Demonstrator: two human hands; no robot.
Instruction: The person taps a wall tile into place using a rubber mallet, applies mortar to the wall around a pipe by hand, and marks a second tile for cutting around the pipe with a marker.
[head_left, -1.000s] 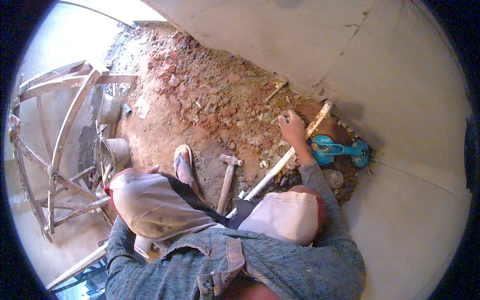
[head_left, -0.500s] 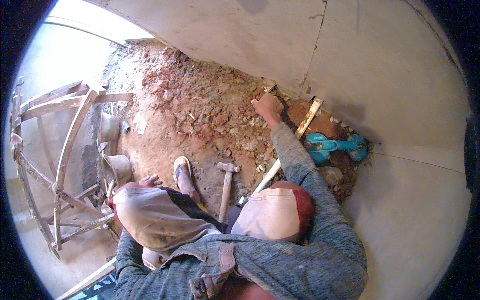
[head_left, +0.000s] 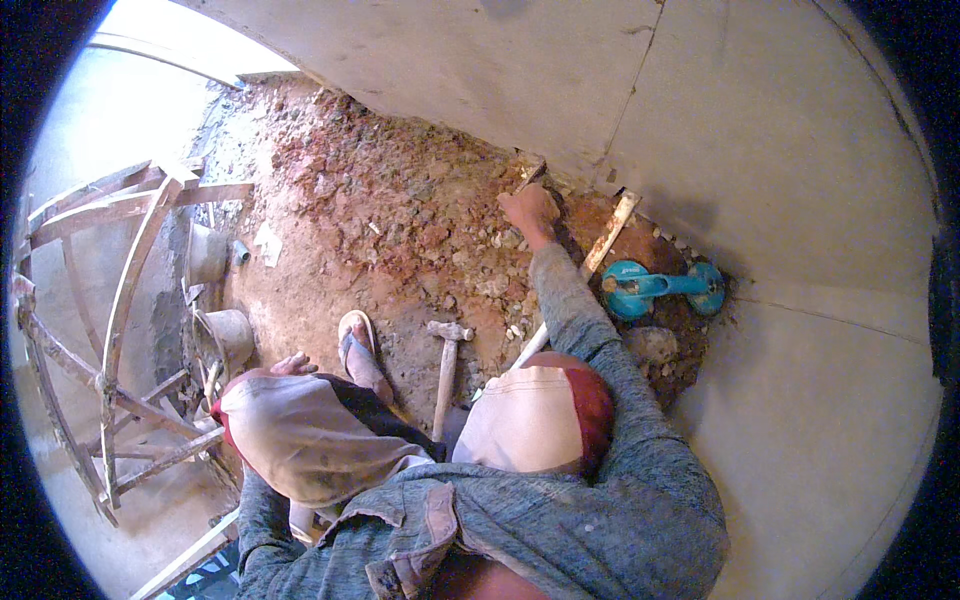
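Note:
My right hand (head_left: 530, 213) is closed low over the rubble at the foot of the wall. A short, dark, narrow piece (head_left: 531, 174) sticks out past its fingers; I cannot make out what it is. A long pale bar (head_left: 612, 232), stained brown at its far end, passes beneath my right forearm. Right of the bar lies a teal double-cup suction lifter (head_left: 662, 287). A hammer (head_left: 448, 365) with a wooden handle lies on the soil between my knees. The fingers of my left hand (head_left: 293, 364) show loosely extended beyond my left knee, with nothing visible in them.
Broken red-brown soil and stones (head_left: 400, 210) cover the ground ahead. Large smooth panels (head_left: 760, 120) line the right side. At left stands a wooden frame (head_left: 118, 330) beside two buckets (head_left: 230, 335). A stone (head_left: 652, 346) sits below the suction lifter.
The whole view has shifted slightly, so most things appear a little further left. My right hand stays closed at nearly the same spot by the wall; my left hand has barely moved.

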